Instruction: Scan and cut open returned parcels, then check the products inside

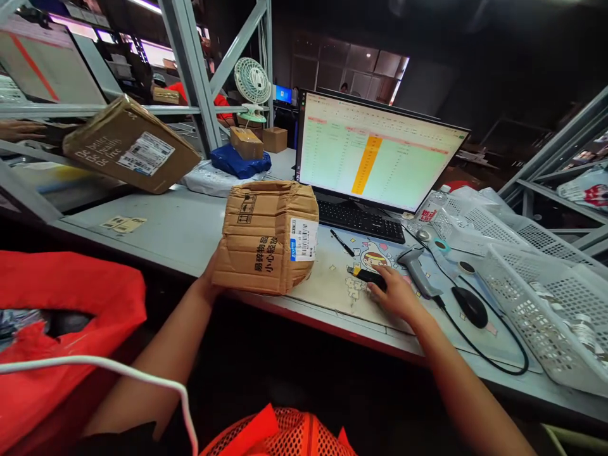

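Observation:
My left hand (209, 277) grips the lower left side of a worn cardboard box (256, 247), its fingers mostly hidden behind it. The box is tilted over the desk's front edge, with a white label (304, 239) and black Chinese print facing me. On the desk mat, my right hand (395, 292) has its thumb and fingers closed about the rear of a yellow and black utility knife (361, 274). A black pen (342, 242) lies just beyond the knife. A grey barcode scanner (420, 272) rests to the right of my right hand.
Behind the box stand a monitor (375, 152) and keyboard (363, 220). A mouse (469, 306) and white plastic baskets (536, 316) are at right. Another carton (133, 145) leans on the left frame, near a blue parcel (240, 163). A white cable (118, 364) crosses lower left.

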Available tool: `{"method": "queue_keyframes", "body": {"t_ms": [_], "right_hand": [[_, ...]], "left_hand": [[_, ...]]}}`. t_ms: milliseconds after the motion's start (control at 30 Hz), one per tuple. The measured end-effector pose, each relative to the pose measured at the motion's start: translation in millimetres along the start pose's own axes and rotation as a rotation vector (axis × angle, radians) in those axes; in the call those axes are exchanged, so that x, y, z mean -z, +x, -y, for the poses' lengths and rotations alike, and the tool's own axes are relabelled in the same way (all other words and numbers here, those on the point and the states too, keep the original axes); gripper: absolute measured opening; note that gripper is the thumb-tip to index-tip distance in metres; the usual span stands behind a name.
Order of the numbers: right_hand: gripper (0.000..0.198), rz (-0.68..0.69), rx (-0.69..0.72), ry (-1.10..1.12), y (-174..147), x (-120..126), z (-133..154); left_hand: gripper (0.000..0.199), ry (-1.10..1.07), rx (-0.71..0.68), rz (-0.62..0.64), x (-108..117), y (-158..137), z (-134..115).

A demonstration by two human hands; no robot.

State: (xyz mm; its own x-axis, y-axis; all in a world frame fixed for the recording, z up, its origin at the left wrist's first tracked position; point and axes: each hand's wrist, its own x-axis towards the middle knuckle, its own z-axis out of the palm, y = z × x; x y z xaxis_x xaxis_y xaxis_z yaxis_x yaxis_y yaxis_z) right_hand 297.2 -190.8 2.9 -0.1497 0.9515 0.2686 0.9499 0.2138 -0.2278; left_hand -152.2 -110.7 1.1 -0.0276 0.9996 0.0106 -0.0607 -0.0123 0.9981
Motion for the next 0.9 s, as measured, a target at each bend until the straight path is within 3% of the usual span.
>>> {"method": "queue_keyframes", "body": {"t_ms": [133, 233, 333, 433, 567, 667, 733, 900], "right_hand": [[0.049, 0.121, -0.07, -0.202, 7, -16, 19], [0.046, 0.122, -0.084, -0.214, 12, -15, 20], [0.049, 0.048, -0.103, -0.094, 17, -4, 13], [0.051, -0.049, -0.186, 0.186, 21, 20, 5], [0.063, -0.035, -0.243, 0.618, 24, 68, 16], [0.071, 0.082, -0.198, 0.882, 31, 95, 42], [0.07, 0.158, -0.183, 0.979, 37, 101, 60], [0.068, 0.255, -0.166, 1.107, 44, 80, 92]], "left_hand": [[0.085, -0.11, 0.063, 0.063, -3, -3, -8], [0.092, -0.023, -0.04, 0.109, 3, -7, -26], [0.106, 0.327, -0.301, 0.024, 15, -17, -62], [0.108, 0.76, -0.507, -0.047, 25, -33, -105], [0.096, 1.193, -0.563, 0.066, 12, -44, -139], [0.091, 1.324, -0.502, 0.211, -11, -37, -135], [0.089, 1.313, -0.521, 0.229, -23, -31, -125], [0.083, 1.02, -0.572, 0.198, -27, -21, -108]]}}
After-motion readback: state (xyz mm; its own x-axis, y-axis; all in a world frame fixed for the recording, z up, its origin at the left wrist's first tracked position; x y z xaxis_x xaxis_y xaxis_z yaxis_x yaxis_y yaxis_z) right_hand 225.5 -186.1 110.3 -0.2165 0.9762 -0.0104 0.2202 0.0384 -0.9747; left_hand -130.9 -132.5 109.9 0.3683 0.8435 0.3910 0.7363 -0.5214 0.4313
